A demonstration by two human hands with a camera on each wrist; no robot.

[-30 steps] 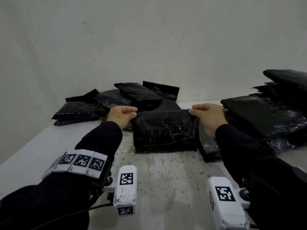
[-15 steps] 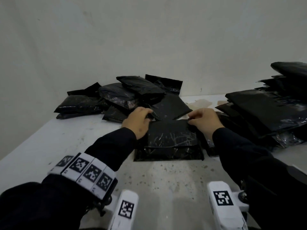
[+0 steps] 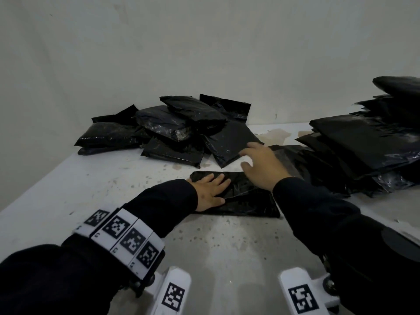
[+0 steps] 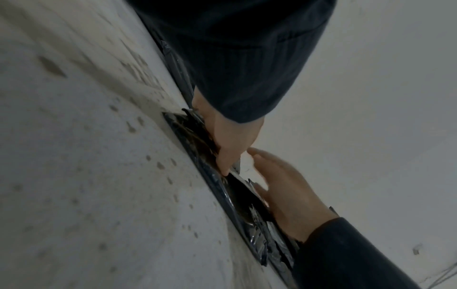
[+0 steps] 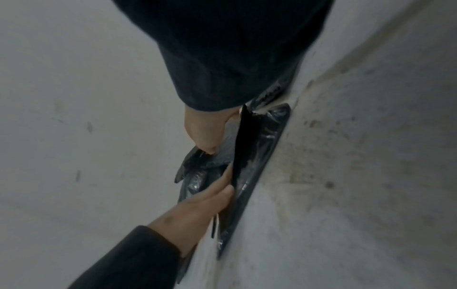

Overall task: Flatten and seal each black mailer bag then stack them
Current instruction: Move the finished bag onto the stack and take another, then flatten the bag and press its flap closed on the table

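The left hand (image 3: 210,193) lies flat, palm down, fingers straight and spread, pressing on the near-left part of a flat black plastic mailer bag (image 3: 247,201); nothing is gripped. From the left wrist view the same hand (image 4: 230,140) shows its fingertips bearing on the crinkled black film (image 4: 195,140). The right hand (image 3: 261,165) is also an open grip, fingers loosely extended and a little blurred, over the far-right corner of that bag; whether its palm touches the plastic cannot be told from the head view. In the right wrist view its thumb side (image 5: 202,131) sits against a raised black flap (image 5: 245,140) of the bag, with the left hand's fingers (image 5: 212,195) laid along the fold.

The bag rests on a pale, speckled and stained counter (image 3: 227,251). Beyond the bag, toward the grey wall (image 3: 204,53), a loose heap of plump black mailer bags (image 3: 172,128) lies jumbled, one flat bag of that heap just past the right hand's fingertips. To the right of the pressed bag spreads a pile of wider, flatter black bags (image 3: 363,146), layered on each other. Both forearms wear dark sleeves (image 3: 163,205); the left carries a white band of square black-and-white markers (image 3: 122,235).
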